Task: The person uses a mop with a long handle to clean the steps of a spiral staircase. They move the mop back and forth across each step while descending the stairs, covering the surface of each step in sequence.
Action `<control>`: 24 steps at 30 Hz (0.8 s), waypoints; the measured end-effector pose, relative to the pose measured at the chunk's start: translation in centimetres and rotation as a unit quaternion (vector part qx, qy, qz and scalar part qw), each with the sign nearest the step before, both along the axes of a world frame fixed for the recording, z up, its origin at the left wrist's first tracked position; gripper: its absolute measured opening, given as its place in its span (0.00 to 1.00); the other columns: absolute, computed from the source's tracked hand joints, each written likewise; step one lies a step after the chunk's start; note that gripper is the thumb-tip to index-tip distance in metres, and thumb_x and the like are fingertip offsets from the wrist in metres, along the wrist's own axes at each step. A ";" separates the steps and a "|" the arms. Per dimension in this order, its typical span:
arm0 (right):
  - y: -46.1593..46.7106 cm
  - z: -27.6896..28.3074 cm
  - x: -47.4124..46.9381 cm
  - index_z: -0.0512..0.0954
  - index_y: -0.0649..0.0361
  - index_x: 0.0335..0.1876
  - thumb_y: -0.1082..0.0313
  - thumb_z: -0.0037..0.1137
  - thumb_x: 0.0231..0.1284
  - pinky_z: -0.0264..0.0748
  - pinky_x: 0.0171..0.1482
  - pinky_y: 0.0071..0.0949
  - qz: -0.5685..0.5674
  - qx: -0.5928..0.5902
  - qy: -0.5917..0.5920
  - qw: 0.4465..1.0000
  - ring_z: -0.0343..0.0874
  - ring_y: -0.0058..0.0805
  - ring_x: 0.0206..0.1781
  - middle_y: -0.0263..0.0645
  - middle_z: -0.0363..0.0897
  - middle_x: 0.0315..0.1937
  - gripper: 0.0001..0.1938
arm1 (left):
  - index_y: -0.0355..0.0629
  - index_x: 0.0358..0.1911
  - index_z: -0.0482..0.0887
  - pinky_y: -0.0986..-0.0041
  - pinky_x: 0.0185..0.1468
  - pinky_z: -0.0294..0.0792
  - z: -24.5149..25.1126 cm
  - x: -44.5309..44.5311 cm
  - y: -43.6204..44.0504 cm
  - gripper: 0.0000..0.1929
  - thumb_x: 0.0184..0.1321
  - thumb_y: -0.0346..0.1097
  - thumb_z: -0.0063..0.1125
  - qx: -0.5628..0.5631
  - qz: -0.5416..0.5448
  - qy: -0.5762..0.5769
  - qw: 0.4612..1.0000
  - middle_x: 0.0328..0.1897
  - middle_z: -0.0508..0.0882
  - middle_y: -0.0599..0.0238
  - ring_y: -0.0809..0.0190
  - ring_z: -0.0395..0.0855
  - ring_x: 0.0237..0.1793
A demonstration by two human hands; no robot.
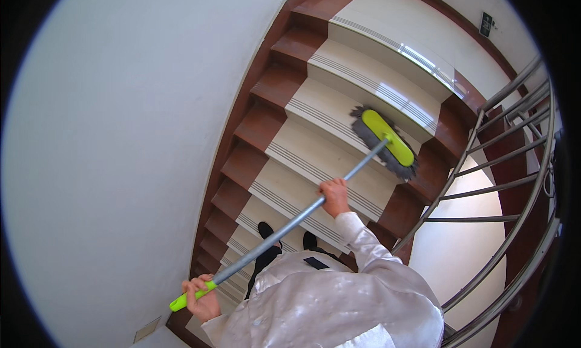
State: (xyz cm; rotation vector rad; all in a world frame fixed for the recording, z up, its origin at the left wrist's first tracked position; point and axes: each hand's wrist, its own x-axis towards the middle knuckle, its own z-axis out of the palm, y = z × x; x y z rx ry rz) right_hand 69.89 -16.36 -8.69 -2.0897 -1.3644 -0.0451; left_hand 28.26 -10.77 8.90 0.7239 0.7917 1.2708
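A push broom's grey metal pole (272, 239) runs diagonally across the view. My left hand (201, 298) is wrapped around its lime-green end grip (180, 303) at the lower left. Further along, my right hand (334, 197) grips the pole near its middle. At the far end, the lime-green broom head (388, 137) with dark grey bristles (366, 134) lies across a stair edge, toward the right side of the steps. Its bristles look slightly blurred. The cream stair treads (336, 155) have grooved strips along their front edges and brown tiles at both sides.
A white wall (131, 135) with a brown skirting borders the stairs on the left. Curved metal railings (494, 257) line the right side. Upper steps lead to a landing (408, 17), with a dark sign (486, 24) low on its wall. My black shoes (265, 230) stand on the steps below.
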 end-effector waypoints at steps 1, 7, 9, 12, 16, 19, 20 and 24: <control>1.6 0.0 -0.4 0.74 0.52 0.25 0.70 0.63 0.43 0.65 0.51 0.35 0.026 0.013 0.009 1.000 0.74 0.37 0.37 0.36 0.76 0.25 0.07 | 0.47 0.30 0.66 0.52 0.58 0.64 0.3 -0.7 -0.2 0.10 0.68 0.39 0.48 0.013 0.018 0.006 1.000 0.25 0.74 0.62 0.51 0.76 0.42; 10.3 0.1 -0.6 0.73 0.53 0.27 0.73 0.60 0.43 0.65 0.52 0.34 0.082 0.076 0.021 0.993 0.73 0.37 0.38 0.35 0.74 0.26 0.07 | 0.46 0.33 0.69 0.57 0.61 0.63 2.2 -0.3 -0.7 0.08 0.70 0.39 0.46 0.032 0.076 0.041 0.996 0.30 0.74 0.63 0.52 0.74 0.48; 11.2 -0.1 0.0 0.72 0.53 0.27 0.75 0.59 0.42 0.65 0.51 0.34 0.075 0.100 0.025 0.992 0.73 0.37 0.38 0.34 0.74 0.26 0.08 | 0.46 0.34 0.69 0.57 0.61 0.63 2.6 1.2 -0.3 0.08 0.70 0.39 0.47 0.046 0.085 0.064 0.993 0.29 0.74 0.62 0.51 0.74 0.48; 11.0 0.7 0.4 0.71 0.53 0.26 0.77 0.57 0.41 0.65 0.51 0.34 0.083 0.115 0.050 0.989 0.72 0.37 0.37 0.34 0.74 0.25 0.08 | 0.45 0.33 0.69 0.56 0.60 0.63 3.0 1.6 0.7 0.08 0.69 0.38 0.46 0.069 0.097 0.094 0.988 0.27 0.74 0.62 0.51 0.75 0.45; 8.1 2.2 -2.2 0.72 0.52 0.26 0.76 0.58 0.41 0.65 0.50 0.36 0.085 0.085 0.067 0.991 0.73 0.37 0.37 0.33 0.75 0.25 0.08 | 0.46 0.33 0.69 0.54 0.58 0.62 3.8 -1.3 0.7 0.07 0.68 0.38 0.45 0.116 0.080 0.088 0.986 0.23 0.72 0.62 0.53 0.75 0.39; 5.2 2.0 -4.0 0.72 0.52 0.27 0.76 0.58 0.42 0.65 0.50 0.36 0.071 0.077 0.055 0.993 0.73 0.38 0.36 0.34 0.75 0.24 0.08 | 0.46 0.33 0.69 0.54 0.57 0.63 3.8 -2.6 0.5 0.07 0.67 0.38 0.46 0.102 0.128 0.075 0.984 0.22 0.71 0.63 0.54 0.74 0.37; 4.8 1.9 -4.0 0.72 0.53 0.27 0.76 0.58 0.42 0.65 0.50 0.36 0.082 0.067 0.056 0.993 0.73 0.38 0.36 0.34 0.75 0.24 0.08 | 0.46 0.33 0.69 0.54 0.55 0.64 3.7 -2.8 0.2 0.07 0.67 0.38 0.46 0.115 0.123 0.083 0.982 0.22 0.71 0.63 0.55 0.73 0.35; 4.9 0.7 -1.9 0.72 0.53 0.27 0.76 0.58 0.42 0.65 0.49 0.36 0.102 0.027 0.023 0.994 0.74 0.39 0.35 0.35 0.75 0.23 0.08 | 0.47 0.34 0.69 0.53 0.55 0.65 2.7 -2.0 -0.6 0.06 0.68 0.39 0.46 0.061 0.116 0.062 0.989 0.24 0.73 0.61 0.53 0.75 0.40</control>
